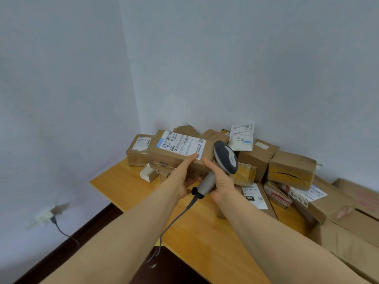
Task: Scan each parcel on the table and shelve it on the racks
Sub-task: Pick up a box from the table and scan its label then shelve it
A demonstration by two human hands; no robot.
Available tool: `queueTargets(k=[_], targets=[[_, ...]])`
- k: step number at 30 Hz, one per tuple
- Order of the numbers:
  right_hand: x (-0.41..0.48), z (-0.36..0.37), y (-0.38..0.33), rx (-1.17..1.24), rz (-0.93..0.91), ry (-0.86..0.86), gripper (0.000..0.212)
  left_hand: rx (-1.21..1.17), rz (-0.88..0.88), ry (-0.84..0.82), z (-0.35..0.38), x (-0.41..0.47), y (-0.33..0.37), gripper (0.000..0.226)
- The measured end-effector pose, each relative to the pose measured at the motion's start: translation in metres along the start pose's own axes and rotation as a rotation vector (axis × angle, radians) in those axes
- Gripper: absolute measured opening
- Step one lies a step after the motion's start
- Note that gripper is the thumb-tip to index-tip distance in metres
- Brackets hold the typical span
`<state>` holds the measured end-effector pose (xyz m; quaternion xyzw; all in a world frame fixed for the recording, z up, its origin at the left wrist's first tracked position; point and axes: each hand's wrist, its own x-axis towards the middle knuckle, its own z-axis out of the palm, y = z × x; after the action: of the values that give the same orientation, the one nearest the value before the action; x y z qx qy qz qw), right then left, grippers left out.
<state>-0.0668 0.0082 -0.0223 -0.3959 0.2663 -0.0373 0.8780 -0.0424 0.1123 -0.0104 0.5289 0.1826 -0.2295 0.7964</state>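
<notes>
A brown cardboard parcel with a white shipping label on top is held above the wooden table. My left hand grips its near edge, fingers on top by the label and thumb underneath. My right hand grips the handle of a grey barcode scanner, whose head points at the parcel's right end. The scanner's cable trails down off the table's front edge.
Several more cardboard parcels and a white padded bag are piled along the wall and to the right. A small white box lies under the held parcel. A wall socket with a plug sits low at left.
</notes>
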Motion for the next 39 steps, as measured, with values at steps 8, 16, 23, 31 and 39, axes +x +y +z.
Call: queueTargets(k=[8,16,23,31,39], targets=[[-0.006,-0.014,-0.018,-0.507,-0.068,-0.218,0.019,0.316,0.151,0.167,-0.053,0.012,0.032,0.078],[-0.015,-0.006,-0.023,-0.776,-0.084,-0.376,0.017,0.454,0.169,0.222,-0.081,0.015,0.040,0.092],[-0.017,0.001,-0.026,-0.820,-0.110,-0.352,0.020,0.484,0.166,0.255,-0.097,0.018,0.040,0.096],[-0.022,0.002,-0.022,-0.818,-0.087,-0.344,0.020,0.447,0.166,0.240,-0.102,0.017,0.039,0.090],[-0.026,0.008,-0.020,-0.837,-0.094,-0.335,0.019,0.407,0.175,0.215,-0.107,0.015,0.039,0.075]])
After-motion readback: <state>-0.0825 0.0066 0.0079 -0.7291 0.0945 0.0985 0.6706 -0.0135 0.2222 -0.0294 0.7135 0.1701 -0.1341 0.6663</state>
